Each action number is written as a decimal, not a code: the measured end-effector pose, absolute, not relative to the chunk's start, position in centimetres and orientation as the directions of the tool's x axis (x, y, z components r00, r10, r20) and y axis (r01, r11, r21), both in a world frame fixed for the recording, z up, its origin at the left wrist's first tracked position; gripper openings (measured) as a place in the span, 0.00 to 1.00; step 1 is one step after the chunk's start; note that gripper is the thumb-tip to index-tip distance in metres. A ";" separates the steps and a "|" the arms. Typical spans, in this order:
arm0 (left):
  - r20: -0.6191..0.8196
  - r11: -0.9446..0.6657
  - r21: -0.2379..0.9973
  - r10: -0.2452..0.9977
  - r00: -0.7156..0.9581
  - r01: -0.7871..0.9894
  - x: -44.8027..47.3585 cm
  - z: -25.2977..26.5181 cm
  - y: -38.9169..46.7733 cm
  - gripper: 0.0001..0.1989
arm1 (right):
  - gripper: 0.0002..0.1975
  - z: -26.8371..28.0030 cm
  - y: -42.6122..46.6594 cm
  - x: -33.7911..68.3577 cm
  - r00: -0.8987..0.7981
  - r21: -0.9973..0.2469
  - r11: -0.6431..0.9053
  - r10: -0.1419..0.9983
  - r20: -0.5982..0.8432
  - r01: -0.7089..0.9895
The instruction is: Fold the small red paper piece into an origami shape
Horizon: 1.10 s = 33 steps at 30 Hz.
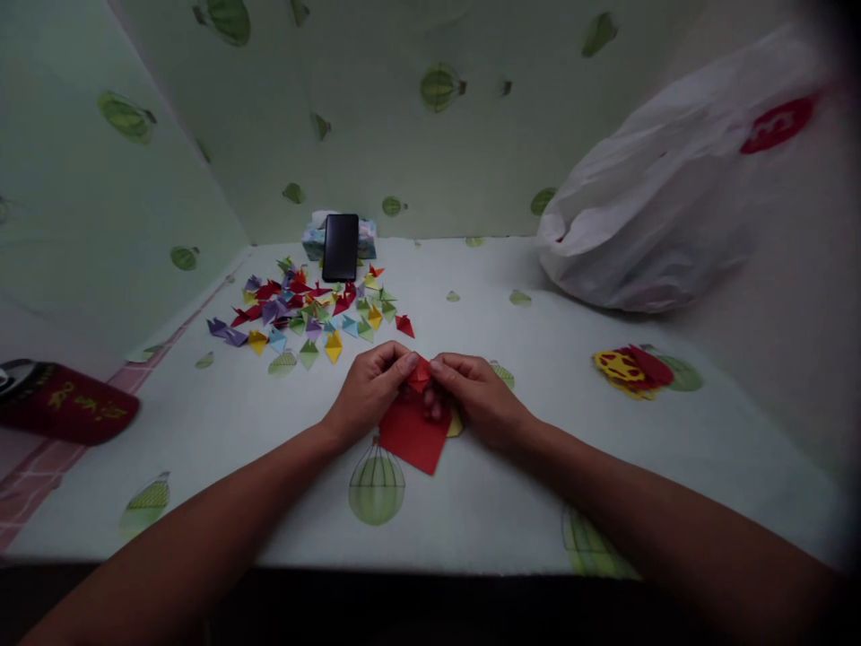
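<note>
Between my two hands is a small folded piece of red origami paper (pixel 420 373). My left hand (pixel 374 384) pinches its left edge with thumb and fingers. On the opposite edge, my right hand (pixel 479 391) is closed in a similar pinch. Flat on the table just below them lies a red paper square (pixel 415 438), partly covered by my fingers. A bit of yellow paper (pixel 456 423) peeks out beside it, under my right hand. Beyond my left hand spreads a pile of folded paper cranes (pixel 311 314) in several colours.
A black phone (pixel 341 248) leans on a tissue box (pixel 367 239) at the back. To the right stands a bulging white plastic bag (pixel 646 197). Red and yellow paper cutouts (pixel 629 370) lie below it. A red can (pixel 71 402) is at the left edge.
</note>
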<state>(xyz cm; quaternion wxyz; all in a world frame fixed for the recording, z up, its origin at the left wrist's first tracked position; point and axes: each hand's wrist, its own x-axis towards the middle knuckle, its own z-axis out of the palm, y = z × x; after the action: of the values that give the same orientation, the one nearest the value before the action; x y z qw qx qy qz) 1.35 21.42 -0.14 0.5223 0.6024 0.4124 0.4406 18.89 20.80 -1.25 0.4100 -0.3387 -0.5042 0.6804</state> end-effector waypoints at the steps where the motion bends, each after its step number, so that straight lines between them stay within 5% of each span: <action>1: 0.109 -0.122 0.992 0.956 0.274 0.030 1.3 -0.2 21.5 0.15 | 0.17 -1.2 20.8 18.9 -0.430 -0.963 -0.151 0.902 -0.042 -0.223; 6: 0.073 -0.057 0.996 0.951 0.300 -0.063 1.5 -0.3 21.5 0.14 | 0.16 -1.3 20.9 19.0 -0.430 -0.955 -0.143 0.903 -0.018 -0.259; 10: -0.055 0.163 0.942 0.938 0.343 -0.295 1.7 -0.6 21.4 0.12 | 0.09 -1.4 21.2 19.1 -0.354 -0.951 -0.021 0.931 0.095 -0.309; 13: -0.124 0.280 0.888 0.909 0.397 -0.365 1.8 -0.5 21.3 0.11 | 0.13 -1.4 21.3 19.1 -0.359 -0.966 0.100 0.915 0.183 -0.238; 20: -0.196 0.418 0.825 0.843 0.500 -0.382 1.8 -0.3 20.9 0.16 | 0.02 -0.6 20.9 19.2 -0.362 -0.956 0.270 0.885 0.294 -0.115; 27: -0.056 0.118 0.963 0.967 0.250 -0.241 1.5 -0.4 21.7 0.16 | 0.07 -0.6 21.3 19.4 -0.321 -0.991 0.135 0.938 0.132 -0.013; 33: 0.063 -0.072 0.997 0.957 0.284 0.023 1.2 -0.2 21.7 0.10 | 0.06 -0.1 21.1 19.2 -0.279 -0.986 0.157 0.950 0.136 0.054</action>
<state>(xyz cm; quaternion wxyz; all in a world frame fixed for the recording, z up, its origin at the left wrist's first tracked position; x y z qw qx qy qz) 1.23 21.68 -0.21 0.5407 0.5913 0.4141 0.4319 19.18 21.08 -0.15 0.4423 -0.4058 -0.6190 0.5066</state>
